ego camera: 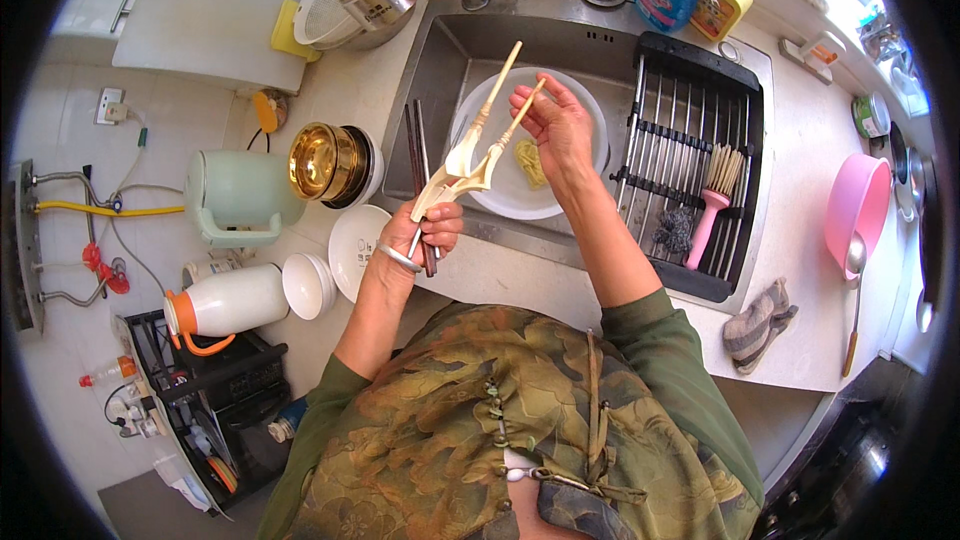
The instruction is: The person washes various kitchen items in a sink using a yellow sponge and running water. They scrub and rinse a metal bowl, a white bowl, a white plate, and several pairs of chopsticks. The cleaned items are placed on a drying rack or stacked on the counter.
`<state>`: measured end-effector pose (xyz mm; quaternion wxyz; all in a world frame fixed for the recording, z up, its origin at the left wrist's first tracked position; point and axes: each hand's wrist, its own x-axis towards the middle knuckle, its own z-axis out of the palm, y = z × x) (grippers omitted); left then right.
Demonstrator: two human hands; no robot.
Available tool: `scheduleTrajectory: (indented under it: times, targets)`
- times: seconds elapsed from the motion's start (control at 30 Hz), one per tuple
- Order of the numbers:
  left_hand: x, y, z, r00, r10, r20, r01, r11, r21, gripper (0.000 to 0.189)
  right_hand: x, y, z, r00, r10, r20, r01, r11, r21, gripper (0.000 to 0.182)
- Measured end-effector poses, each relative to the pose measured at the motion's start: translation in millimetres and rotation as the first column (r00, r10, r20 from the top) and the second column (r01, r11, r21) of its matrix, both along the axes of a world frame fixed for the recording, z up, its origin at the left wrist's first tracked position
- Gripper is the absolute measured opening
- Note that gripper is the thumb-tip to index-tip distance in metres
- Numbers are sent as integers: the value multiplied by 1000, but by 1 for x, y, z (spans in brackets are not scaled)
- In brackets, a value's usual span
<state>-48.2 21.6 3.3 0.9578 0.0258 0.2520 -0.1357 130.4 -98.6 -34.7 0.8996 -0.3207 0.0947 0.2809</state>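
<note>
My left hand (435,229), with a bangle at the wrist, grips a bundle of utensils. In it are two pale, slim-handled serving utensils (469,157) with ringed necks, their handles pointing away from me over the sink. Dark chopsticks (415,150) with metallic parts stick out of the same fist. My right hand (556,124) has its fingers around the end of one pale handle. Below both hands, a white basin (480,101) sits in the steel sink (442,52). A crumpled yellow cloth (529,163) lies in the basin.
A black-and-steel drying rack (652,127) spans the sink's right side, bearing a pink-handled brush (709,221) and a scourer (675,230). On the left stand gold bowls (311,163), white bowls (306,286), a plate (349,240) and a vacuum jug (240,300). A striped cloth (757,326) lies right.
</note>
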Motion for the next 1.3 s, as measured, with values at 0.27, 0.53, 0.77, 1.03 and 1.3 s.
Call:
scheduleTrajectory:
  times: [0.27, 0.53, 0.77, 1.03, 1.3]
  targets:
    - [-2, 0, 3, 1000, -12, 2, 12, 999, 51, 28, -1, -5, 4, 997, 33, 62, -30, 998, -54, 29]
    - [-4, 0, 1, 999, -9, -33, 10, 998, 58, 26, -2, -4, 0, 999, 27, 39, -23, 996, -82, 22]
    - [-3, 1, 2, 999, -36, -15, 38, 989, 144, 17, -2, -4, 3, 997, 31, 73, -25, 996, -86, 17]
    - [-4, -2, 0, 998, -55, -24, 58, 986, 158, 19, -3, -6, -5, 999, 40, -28, -44, 983, -179, 12]
    - [-6, 3, -3, 999, -35, -24, 39, 979, 202, 18, -8, -1, 4, 998, 21, 61, -15, 996, -87, 17]
